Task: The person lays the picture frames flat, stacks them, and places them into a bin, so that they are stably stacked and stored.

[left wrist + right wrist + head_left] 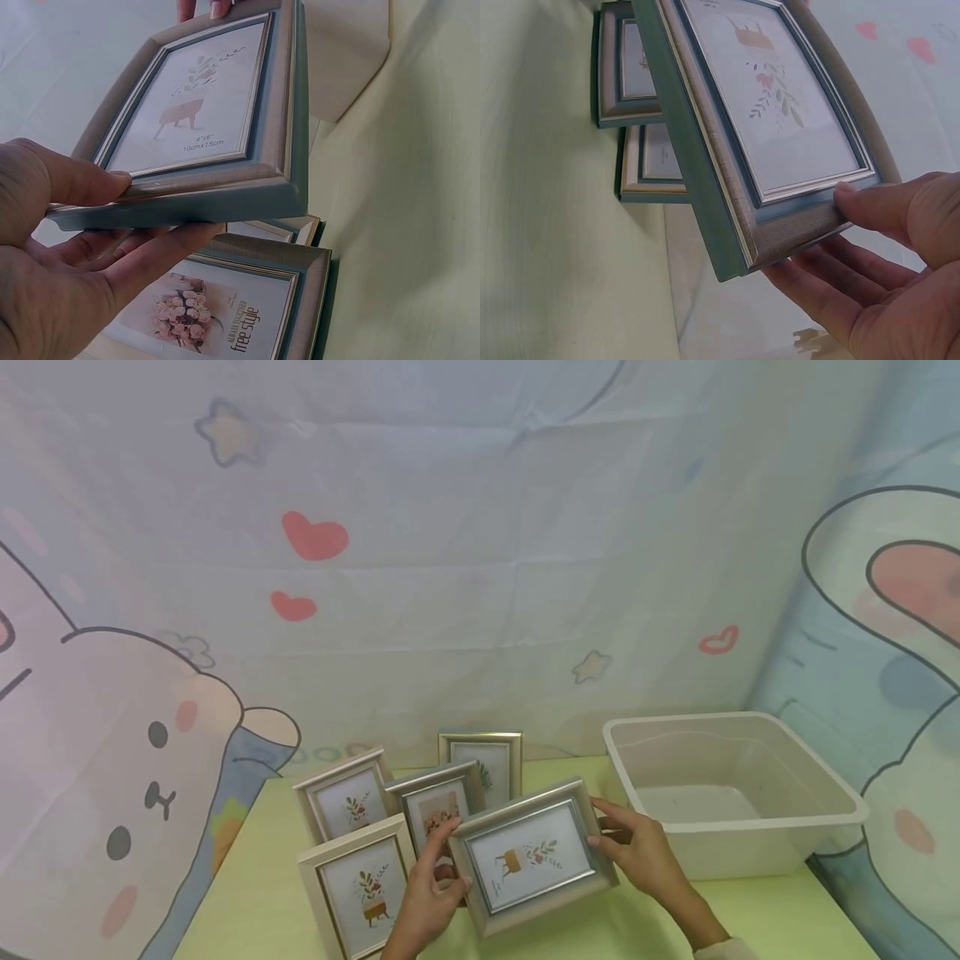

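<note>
Both hands hold a silver-beige picture frame [531,853] turned sideways above the table, its plant-pot print facing up toward me. My left hand [429,893] pinches one short side, thumb on the front and fingers beneath, as the left wrist view shows. At the opposite short side my right hand [643,853] grips in the same way, its thumb [862,206] on the front border. Just behind the left hand stands a frame with a rose bouquet print [187,315], partly covered by the held one.
Left of the hands stand two light frames, a front one [367,893] and a rear one [348,802]. A gold-edged frame [480,752] stands at the back. A white plastic tub [750,843] sits on the right of the yellow-green table [247,877]. A printed cloth hangs behind.
</note>
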`<state>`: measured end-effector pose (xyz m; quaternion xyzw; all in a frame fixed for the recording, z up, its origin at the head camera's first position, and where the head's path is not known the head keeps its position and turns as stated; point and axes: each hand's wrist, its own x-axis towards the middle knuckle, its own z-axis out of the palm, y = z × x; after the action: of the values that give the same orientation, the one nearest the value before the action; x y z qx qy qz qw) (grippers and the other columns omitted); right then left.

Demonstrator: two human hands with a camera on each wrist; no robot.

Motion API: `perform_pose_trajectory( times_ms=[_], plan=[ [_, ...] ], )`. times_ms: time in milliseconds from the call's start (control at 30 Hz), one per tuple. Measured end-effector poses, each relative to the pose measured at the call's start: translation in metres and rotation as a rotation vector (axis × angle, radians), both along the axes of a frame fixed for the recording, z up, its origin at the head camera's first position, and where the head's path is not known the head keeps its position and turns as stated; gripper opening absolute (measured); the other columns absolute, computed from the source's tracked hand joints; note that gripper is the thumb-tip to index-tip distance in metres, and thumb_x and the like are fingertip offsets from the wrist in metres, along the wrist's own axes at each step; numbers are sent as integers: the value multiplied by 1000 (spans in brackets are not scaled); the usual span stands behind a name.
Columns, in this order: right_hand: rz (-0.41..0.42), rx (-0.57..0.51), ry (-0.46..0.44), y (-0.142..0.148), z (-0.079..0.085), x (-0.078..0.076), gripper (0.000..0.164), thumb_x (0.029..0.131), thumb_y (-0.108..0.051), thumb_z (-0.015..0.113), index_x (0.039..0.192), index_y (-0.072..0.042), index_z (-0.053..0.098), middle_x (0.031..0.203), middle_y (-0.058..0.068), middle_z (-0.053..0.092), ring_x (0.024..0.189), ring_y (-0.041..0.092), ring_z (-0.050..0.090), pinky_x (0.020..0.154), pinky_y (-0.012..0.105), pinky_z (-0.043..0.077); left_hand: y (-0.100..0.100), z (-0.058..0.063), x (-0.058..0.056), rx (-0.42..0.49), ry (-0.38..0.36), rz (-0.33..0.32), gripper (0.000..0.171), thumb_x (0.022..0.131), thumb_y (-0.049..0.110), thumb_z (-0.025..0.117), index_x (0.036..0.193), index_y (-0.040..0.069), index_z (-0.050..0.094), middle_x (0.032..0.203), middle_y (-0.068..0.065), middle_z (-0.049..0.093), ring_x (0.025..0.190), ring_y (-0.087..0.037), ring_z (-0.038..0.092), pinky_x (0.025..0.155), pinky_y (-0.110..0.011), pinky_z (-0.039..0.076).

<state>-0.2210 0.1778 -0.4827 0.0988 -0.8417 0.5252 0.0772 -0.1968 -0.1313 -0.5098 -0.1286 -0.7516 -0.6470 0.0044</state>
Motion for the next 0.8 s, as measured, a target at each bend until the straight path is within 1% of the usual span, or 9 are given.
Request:
perform_pose_trajectory(
  times_ms=[267, 300, 367, 500, 567, 633, 733, 800],
  plan=[
    [-29, -7, 2, -1, -2, 1, 54, 84, 2, 75, 135, 1, 59, 106, 28, 72, 93, 39, 73, 74, 33, 63, -2, 3, 0, -17, -11, 3, 78, 84, -14, 63, 150, 18, 39, 118, -24, 50, 89, -26, 63, 66, -30, 61],
    [-32, -13, -1, -1, -3, 1, 54, 83, 2, 75, 135, 1, 59, 106, 28, 72, 92, 39, 73, 74, 33, 63, -2, 4, 0, -23, -7, 2, 78, 83, -14, 63, 150, 18, 39, 120, -25, 50, 90, -27, 63, 67, -30, 61],
    [-33, -30, -7, -1, -4, 2, 55, 83, 3, 75, 135, 1, 59, 105, 28, 71, 92, 39, 73, 73, 32, 63, -3, 4, -1, -43, 6, 2, 78, 83, -13, 64, 150, 18, 40, 130, -27, 48, 92, -27, 62, 68, -28, 60],
    [-11, -84, -29, 0, -6, 3, 55, 84, 1, 75, 137, 2, 58, 106, 28, 70, 91, 38, 73, 69, 31, 63, -4, 7, -2, -99, 52, 3, 76, 82, -12, 65, 148, 18, 42, 147, -27, 41, 94, -28, 61, 67, -24, 58],
    [6, -105, -48, 2, -6, 4, 56, 86, -1, 74, 138, 3, 56, 106, 28, 69, 92, 37, 73, 68, 30, 63, -3, 9, -3, -130, 72, 11, 76, 82, -13, 64, 148, 18, 43, 145, -28, 42, 92, -28, 62, 66, -23, 57],
    [21, -118, -69, 4, -5, 5, 56, 87, -4, 73, 139, 5, 53, 107, 28, 69, 93, 36, 73, 68, 30, 63, -3, 9, -3, -155, 99, 15, 76, 81, -14, 64, 147, 17, 44, 143, -28, 44, 90, -29, 62, 67, -24, 56],
    [45, -119, -110, 6, -4, 6, 59, 91, -8, 71, 143, 7, 47, 111, 28, 67, 95, 36, 72, 69, 31, 63, -2, 10, -3, -196, 155, 19, 76, 79, -16, 65, 146, 14, 44, 142, -28, 47, 91, -32, 65, 72, -27, 57],
    [56, -107, -136, 7, -4, 6, 62, 92, -12, 70, 145, 7, 44, 113, 27, 66, 97, 35, 71, 69, 31, 63, -1, 10, -3, -222, 192, 17, 76, 79, -16, 66, 146, 13, 44, 146, -27, 46, 93, -35, 66, 74, -28, 57]
  ],
)
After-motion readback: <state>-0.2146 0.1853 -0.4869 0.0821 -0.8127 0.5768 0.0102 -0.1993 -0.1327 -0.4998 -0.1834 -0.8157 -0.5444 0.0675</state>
